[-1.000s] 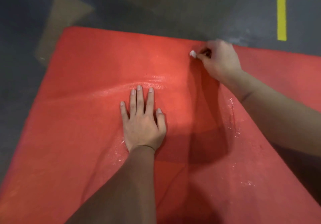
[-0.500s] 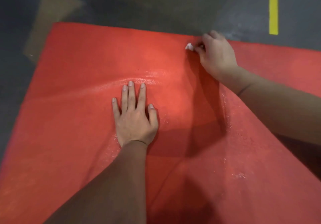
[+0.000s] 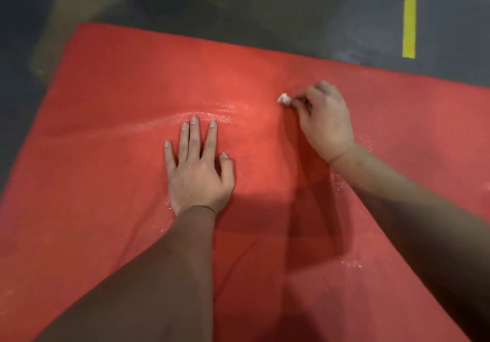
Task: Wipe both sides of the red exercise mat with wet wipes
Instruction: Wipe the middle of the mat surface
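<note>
The red exercise mat (image 3: 111, 118) lies flat on the floor and fills most of the view. My left hand (image 3: 197, 169) rests palm down on its middle, fingers straight and spread. To the right, my right hand (image 3: 324, 124) presses down on the mat with its fingers curled round a small white wet wipe (image 3: 284, 99); only a crumpled tip of the wipe pokes out at the left of the fingers. Wet streaks glisten on the mat just beyond my left fingertips and beside my right wrist.
Dark grey floor (image 3: 238, 4) lies beyond the mat's far edge. Yellow painted lines (image 3: 409, 15) mark the floor at the top right. A brownish patch (image 3: 71, 10) shows on the floor at the top left.
My right hand with the wipe has drawn back from the mat's far edge toward me, across the mat. My left hand has stayed pressed flat in place.
</note>
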`<state>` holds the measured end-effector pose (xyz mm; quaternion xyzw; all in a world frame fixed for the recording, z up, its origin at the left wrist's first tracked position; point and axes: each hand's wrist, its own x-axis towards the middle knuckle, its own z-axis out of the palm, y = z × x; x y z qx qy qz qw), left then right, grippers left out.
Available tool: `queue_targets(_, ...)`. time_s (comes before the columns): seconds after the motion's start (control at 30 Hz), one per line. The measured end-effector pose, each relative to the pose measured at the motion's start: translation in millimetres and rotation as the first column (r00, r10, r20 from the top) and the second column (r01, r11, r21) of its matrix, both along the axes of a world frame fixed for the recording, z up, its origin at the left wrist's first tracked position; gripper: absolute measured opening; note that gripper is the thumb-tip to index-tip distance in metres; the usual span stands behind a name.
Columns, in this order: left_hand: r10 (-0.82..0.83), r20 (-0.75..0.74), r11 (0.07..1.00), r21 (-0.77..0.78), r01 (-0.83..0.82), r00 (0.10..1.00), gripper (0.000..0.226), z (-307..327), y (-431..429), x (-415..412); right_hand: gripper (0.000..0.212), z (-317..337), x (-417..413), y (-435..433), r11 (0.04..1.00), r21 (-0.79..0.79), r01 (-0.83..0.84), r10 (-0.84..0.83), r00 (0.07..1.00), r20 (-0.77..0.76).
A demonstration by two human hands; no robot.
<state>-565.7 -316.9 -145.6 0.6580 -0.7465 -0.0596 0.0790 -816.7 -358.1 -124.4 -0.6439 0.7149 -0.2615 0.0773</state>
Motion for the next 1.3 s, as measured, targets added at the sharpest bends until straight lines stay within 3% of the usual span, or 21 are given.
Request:
queue_targets(0.13,-0.002,0.01,1.0,0.006,0.002,1.0,0.068,0.9,0.1,0.5,0.027,7.0,-11.7,-40.8,0.984,0.016,0.18,-0.181,0.979,0.098)
queue_targets(0.23,-0.004,0.008,1.0,0.006,0.004,1.0,0.068,1.4,0.3,0.1,0.026,7.0,4.4,-10.8,0.998,-0.005,0.062,-0.061,0.996,0.068)
queue_targets(0.33,0.0,0.005,1.0,0.006,0.0,1.0,0.068,0.5,0.0,0.8,0.015,3.5,30.6,50.5,0.985,0.02,-0.173,0.17,0.979,0.112)
queue_targets(0.4,-0.003,0.009,1.0,0.005,0.003,1.0,0.068,0.7,-0.2,0.2,0.018,2.3,29.2,65.7,0.969,0.02,-0.246,0.245,0.969,0.038)
queue_targets(0.47,-0.001,0.018,1.0,0.011,0.001,1.0,0.068,0.9,-0.5,-0.3,0.022,-0.4,17.6,51.2,0.988,0.002,-0.157,0.157,0.987,-0.032)
queue_targets(0.53,0.003,0.026,1.0,0.022,-0.004,1.0,0.068,1.5,-0.2,-0.3,0.019,1.1,7.9,34.1,0.999,-0.036,0.001,-0.001,1.0,0.01)
queue_targets(0.6,0.008,0.029,1.0,0.029,-0.009,1.0,0.068,1.6,-0.3,-0.8,0.015,0.8,10.8,34.6,0.998,-0.04,0.051,-0.049,0.998,0.044)
queue_targets(0.73,0.002,0.031,0.999,0.035,-0.003,1.0,0.068,2.4,-0.5,-0.7,0.019,3.4,42.1,88.1,0.979,0.02,-0.204,0.2,0.972,0.124)
queue_targets(0.83,-0.004,0.042,0.999,0.05,0.002,0.999,0.069,1.9,-0.8,-0.2,0.017,4.9,43.8,106.7,0.936,0.056,-0.348,0.35,0.936,-0.033)
queue_targets(0.9,-0.001,0.05,0.998,0.058,-0.002,0.999,0.069,1.4,-1.0,0.4,0.019,4.5,29.5,89.4,0.968,0.057,-0.243,0.247,0.965,-0.09)
queue_targets(1.0,-0.006,0.059,0.998,0.068,0.002,0.998,0.069,1.8,-1.9,-0.1,0.022,4.6,29.7,77.8,0.996,0.067,-0.054,0.055,0.998,-0.01)
queue_targets(1.1,-0.01,0.052,0.998,0.069,0.006,0.999,0.069,2.6,-3.0,-0.5,0.013,1.7,63.4,113.8,0.955,0.085,-0.283,0.278,0.958,0.069)
queue_targets(1.17,-0.011,0.055,0.998,0.055,0.008,0.998,0.069,3.2,-2.6,-0.2,0.017,0.7,75.1,139.6,0.909,0.097,-0.405,0.401,0.914,0.059)
queue_targets(1.3,-0.041,0.08,0.996,0.083,0.035,0.996,0.068,2.6,-4.1,-1.0,0.025,-4.3,76.1,143.4,0.95,0.014,-0.311,0.311,0.95,0.015)
